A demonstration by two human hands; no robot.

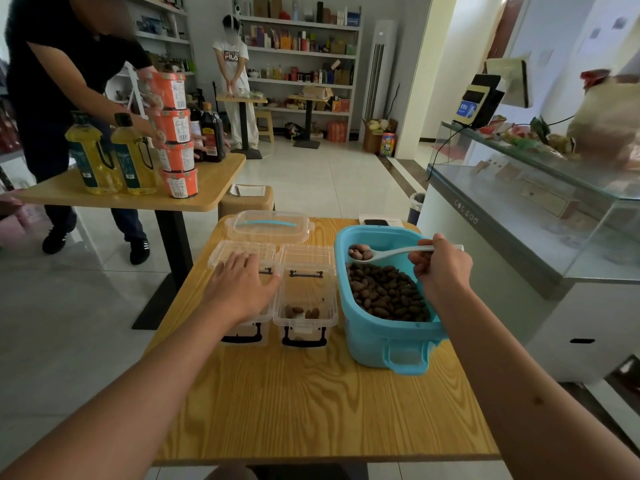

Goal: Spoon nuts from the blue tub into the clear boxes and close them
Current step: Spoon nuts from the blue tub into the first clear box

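A blue tub (377, 341) of brown nuts (384, 292) stands at the right of the wooden table (311, 403). My right hand (441, 268) grips a white spoon (391, 253) loaded with a few nuts, held above the tub's far end. Two clear boxes sit left of the tub with lids hinged open. The right box (306, 299) holds a few nuts at its near end. My left hand (242, 285) rests flat, fingers spread, on top of the left box (242, 327), hiding its inside.
The tub's clear lid with a blue handle (270, 226) lies behind the boxes. A phone (377, 222) lies at the table's far edge. A glass counter (519, 216) stands right. Another table (138, 192) at left carries oil bottles and orange tubs, handled by a person.
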